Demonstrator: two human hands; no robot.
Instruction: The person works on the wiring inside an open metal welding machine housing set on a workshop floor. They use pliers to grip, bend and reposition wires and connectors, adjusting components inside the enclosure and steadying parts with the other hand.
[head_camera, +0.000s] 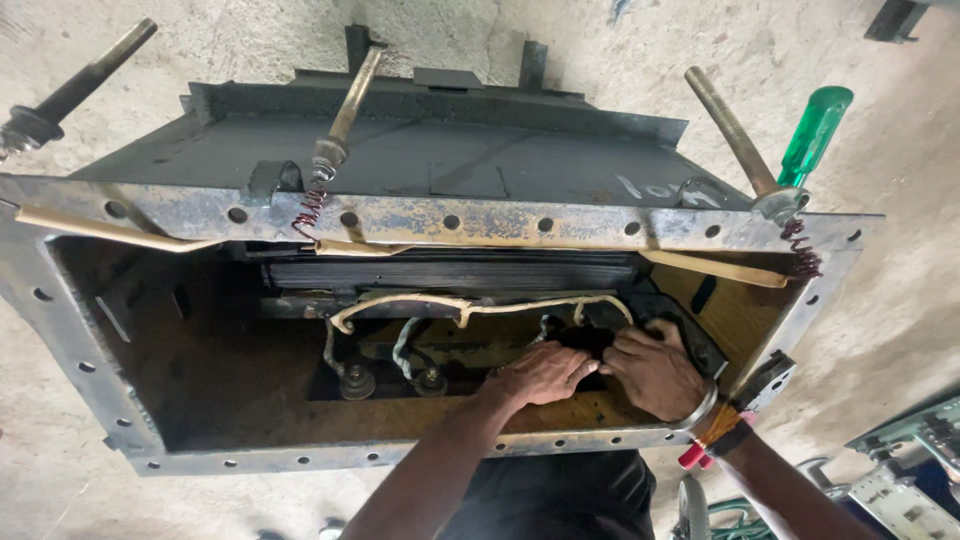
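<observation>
Both hands reach down inside the open rusty steel tank, the left hand and right hand side by side, fingers curled and pressed onto a dark block at its lower right, seemingly to brace it, beside pale sleeved wires.

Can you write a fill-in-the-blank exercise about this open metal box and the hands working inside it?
1. Both hands, the left hand and the right hand, reach ______ the rusty metal box.
2. The screwdriver at the box's far corner has a ______ handle.
3. The flange around the opening is pierced with a row of ______.

Missing words: inside; green; holes
</observation>
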